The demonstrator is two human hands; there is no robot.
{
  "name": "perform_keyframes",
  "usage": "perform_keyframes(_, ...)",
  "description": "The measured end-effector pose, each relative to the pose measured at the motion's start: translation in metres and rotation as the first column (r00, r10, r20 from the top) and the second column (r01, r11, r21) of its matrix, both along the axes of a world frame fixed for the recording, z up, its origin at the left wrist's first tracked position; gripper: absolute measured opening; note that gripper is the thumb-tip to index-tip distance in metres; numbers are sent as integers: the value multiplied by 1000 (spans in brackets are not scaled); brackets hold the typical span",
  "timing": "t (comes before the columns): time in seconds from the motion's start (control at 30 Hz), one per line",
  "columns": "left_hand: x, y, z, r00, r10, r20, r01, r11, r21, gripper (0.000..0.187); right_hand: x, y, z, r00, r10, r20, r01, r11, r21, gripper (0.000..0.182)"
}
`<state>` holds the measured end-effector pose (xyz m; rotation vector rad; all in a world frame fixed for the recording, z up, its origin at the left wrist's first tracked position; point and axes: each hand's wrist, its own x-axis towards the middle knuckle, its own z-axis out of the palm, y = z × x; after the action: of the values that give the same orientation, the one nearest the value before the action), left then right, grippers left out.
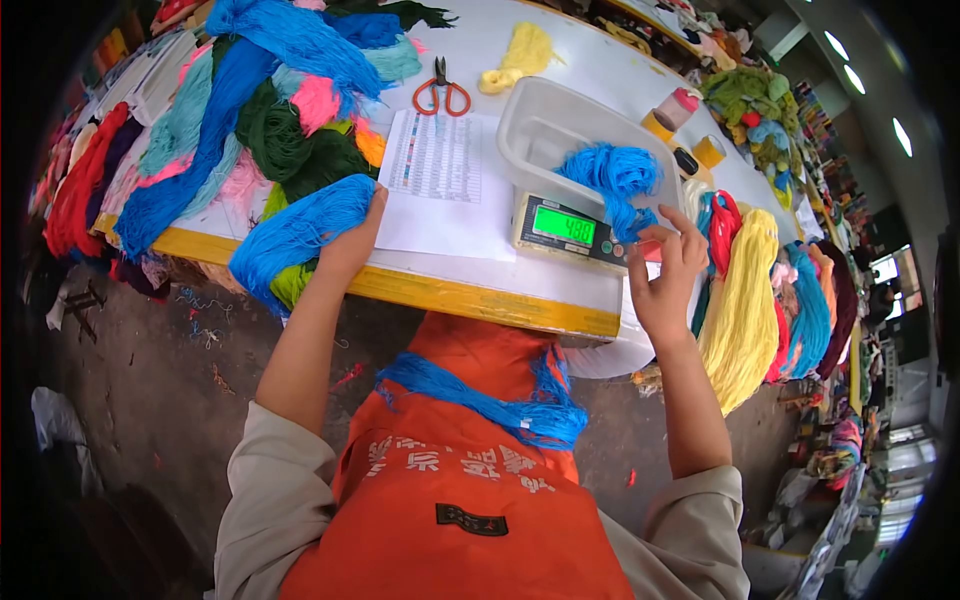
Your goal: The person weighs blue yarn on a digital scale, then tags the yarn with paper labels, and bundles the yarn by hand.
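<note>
My left hand [358, 238] is closed on a bright blue yarn skein [300, 235] at the table's front edge; the skein covers most of its fingers. My right hand [668, 262] is raised with fingers apart, beside the right end of a digital scale [565, 228]. The scale's green display appears to read 480. On it sits a clear plastic bin [535, 130] with a loose blue yarn bundle [615, 170] inside. One tail of that bundle hangs over the bin's front rim near my right fingertips. More blue yarn [490, 405] lies across my orange apron [450, 510].
A printed sheet [440, 180] lies left of the scale, with red-handled snips [441, 92] behind it. Colored skeins [270, 130] pile up at left. Yellow yarn [520, 58] lies at the back. Long skeins [745, 300] hang at right, near a tape roll [709, 151].
</note>
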<state>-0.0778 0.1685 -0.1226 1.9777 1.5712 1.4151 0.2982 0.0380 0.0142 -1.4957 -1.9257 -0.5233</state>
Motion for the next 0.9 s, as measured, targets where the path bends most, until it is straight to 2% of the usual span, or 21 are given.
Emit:
perform_keyframes(0.2, 1, -2, 6, 1000, -17, 17, 18, 1000, -22, 23, 1, -2, -5, 996, -59, 64, 60, 998, -20, 31)
perform_keyframes(0.37, 3, -2, 7, 998, -33, 51, 33, 999, 8, 18, -13, 11, -1, 962, -93, 258, 113, 992, -64, 36)
perform_keyframes(0.5, 4, -6, 13, 999, -23, 37, 22, 999, 28, 18, -11, 15, 1, 971, -77, 225, 103, 989, -106, 37)
perform_keyframes(0.7, 2, -4, 9, 999, -28, 35, 27, 999, 22, 19, -8, -16, 8, 997, -69, 41, 65, 994, 83, 34)
perform_keyframes(0.9, 4, -7, 13, 998, -38, 49, 36, 999, 37, 20, 0, -25, 8, 992, -113, 50, 110, 992, 58, 38)
